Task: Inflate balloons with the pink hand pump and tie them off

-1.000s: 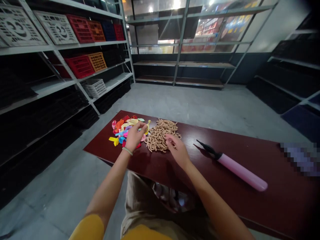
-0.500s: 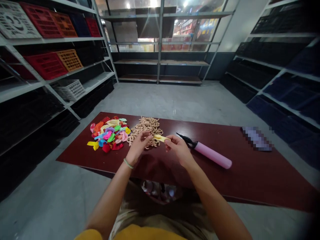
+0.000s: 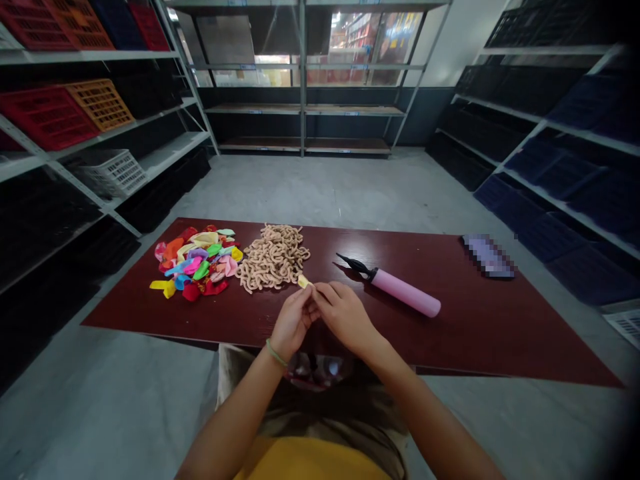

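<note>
As our left hand [image 3: 294, 325] and right hand [image 3: 345, 316] meet, our fingers [image 3: 327, 289] pinch together on a yellow balloon [image 3: 303, 282] over the maroon table [image 3: 450, 347], near tan curls [image 3: 273, 259]; red plastic crates [image 3: 47, 119] stand shelved.

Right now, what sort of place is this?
Probably a stockroom or shop storeroom: metal shelving lines both sides, plastic crates sit on it, and balloons lie on a long maroon table.
</note>
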`<state>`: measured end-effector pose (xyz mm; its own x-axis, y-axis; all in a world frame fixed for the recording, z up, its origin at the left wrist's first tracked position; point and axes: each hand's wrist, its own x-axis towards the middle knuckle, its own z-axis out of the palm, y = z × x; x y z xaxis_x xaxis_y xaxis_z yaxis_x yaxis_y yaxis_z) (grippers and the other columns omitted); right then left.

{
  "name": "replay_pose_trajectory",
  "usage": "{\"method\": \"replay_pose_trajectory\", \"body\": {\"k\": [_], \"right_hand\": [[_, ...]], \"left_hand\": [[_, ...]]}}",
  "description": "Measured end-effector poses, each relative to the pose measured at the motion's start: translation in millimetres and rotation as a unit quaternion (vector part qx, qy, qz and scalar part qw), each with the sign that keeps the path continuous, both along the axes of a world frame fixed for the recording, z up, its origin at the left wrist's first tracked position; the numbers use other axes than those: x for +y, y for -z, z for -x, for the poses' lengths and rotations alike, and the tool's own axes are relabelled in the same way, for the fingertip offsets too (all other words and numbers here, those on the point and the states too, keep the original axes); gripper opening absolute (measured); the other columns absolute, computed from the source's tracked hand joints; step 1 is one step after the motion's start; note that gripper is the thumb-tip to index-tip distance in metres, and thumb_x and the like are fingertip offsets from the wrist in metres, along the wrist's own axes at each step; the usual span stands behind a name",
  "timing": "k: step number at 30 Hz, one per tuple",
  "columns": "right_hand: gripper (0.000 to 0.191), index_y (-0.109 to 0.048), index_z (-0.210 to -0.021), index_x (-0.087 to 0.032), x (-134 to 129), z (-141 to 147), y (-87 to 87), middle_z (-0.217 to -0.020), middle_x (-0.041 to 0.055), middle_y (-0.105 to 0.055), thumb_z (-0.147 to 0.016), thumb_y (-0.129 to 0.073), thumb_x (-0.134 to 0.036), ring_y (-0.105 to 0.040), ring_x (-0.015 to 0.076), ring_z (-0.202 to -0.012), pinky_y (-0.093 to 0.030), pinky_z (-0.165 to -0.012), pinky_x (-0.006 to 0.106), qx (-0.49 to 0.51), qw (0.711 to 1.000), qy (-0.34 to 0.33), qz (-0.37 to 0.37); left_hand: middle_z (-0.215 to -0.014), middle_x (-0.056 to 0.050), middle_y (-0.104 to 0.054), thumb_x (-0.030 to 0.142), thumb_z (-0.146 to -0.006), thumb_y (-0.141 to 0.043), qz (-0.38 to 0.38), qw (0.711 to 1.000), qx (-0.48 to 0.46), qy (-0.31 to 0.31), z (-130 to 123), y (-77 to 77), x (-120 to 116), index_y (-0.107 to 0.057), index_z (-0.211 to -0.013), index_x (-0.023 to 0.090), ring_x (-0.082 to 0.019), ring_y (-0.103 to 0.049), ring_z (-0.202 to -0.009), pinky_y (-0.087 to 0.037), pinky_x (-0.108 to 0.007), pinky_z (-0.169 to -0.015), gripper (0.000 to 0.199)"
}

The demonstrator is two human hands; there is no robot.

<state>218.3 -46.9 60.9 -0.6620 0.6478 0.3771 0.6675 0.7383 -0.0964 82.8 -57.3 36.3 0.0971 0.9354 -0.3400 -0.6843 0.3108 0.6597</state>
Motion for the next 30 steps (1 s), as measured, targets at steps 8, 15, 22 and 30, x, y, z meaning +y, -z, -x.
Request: {"method": "replay_pose_trajectory", "body": {"k": [8, 15, 22, 30], "right_hand": [[0.052, -0.043, -0.146, -0.024, 32, -84, 3.9, -0.14, 0.0135, -0.053, -0.095, -0.05, -0.03, -0.047, 0.0318, -0.129, -0.038, -0.106, 0.05, 0.1, 0.984, 0.141, 0.049], [0.061, -0.036, -0.148, -0.016, 41, -144, 34.8, -0.128, 0.0203, -0.061, -0.091, -0.052, -0.029, -0.059, 0.0346, -0.106, -0.048, -0.081, 0.046, -0.106, 0.948, 0.291, 0.073], [0.066, -0.024, -0.154, -0.022, 12, -100, 1.1, -0.125, 0.0161, -0.062, -0.095, -0.048, -0.038, -0.063, 0.0304, -0.102, -0.051, -0.067, 0.034, -0.023, 0.975, 0.217, 0.05], [0.063, -0.022, -0.154, -0.025, -30, -28, -17.3, -0.121, 0.0118, -0.061, -0.097, -0.045, -0.035, -0.067, 0.0239, -0.091, -0.055, -0.067, 0.033, -0.018, 0.995, 0.034, 0.091]], "left_hand": [[-0.101, -0.006, -0.072, 0.029, -0.086, -0.067, 0.011, 0.992, 0.002, -0.123, 9, 3.3, 21, -0.067, -0.099, 0.02, -0.015, -0.07, -0.095, -0.056, -0.031, -0.092, 0.016], [-0.104, -0.006, -0.072, 0.026, -0.086, -0.064, -0.01, 0.993, 0.022, -0.118, 19, -7.2, 25, -0.064, -0.104, 0.022, -0.016, -0.07, -0.099, -0.054, -0.034, -0.096, 0.018], [-0.108, -0.006, -0.073, 0.021, -0.091, -0.06, -0.031, 0.985, -0.023, -0.168, 44, -27.8, 27, -0.064, -0.108, 0.022, -0.016, -0.07, -0.101, -0.054, -0.034, -0.098, 0.017], [-0.104, -0.009, -0.073, 0.015, -0.096, -0.05, -0.053, 0.957, -0.132, -0.254, 71, -53.9, 19, -0.064, -0.11, 0.015, -0.015, -0.071, -0.096, -0.055, -0.032, -0.095, 0.019]]}}
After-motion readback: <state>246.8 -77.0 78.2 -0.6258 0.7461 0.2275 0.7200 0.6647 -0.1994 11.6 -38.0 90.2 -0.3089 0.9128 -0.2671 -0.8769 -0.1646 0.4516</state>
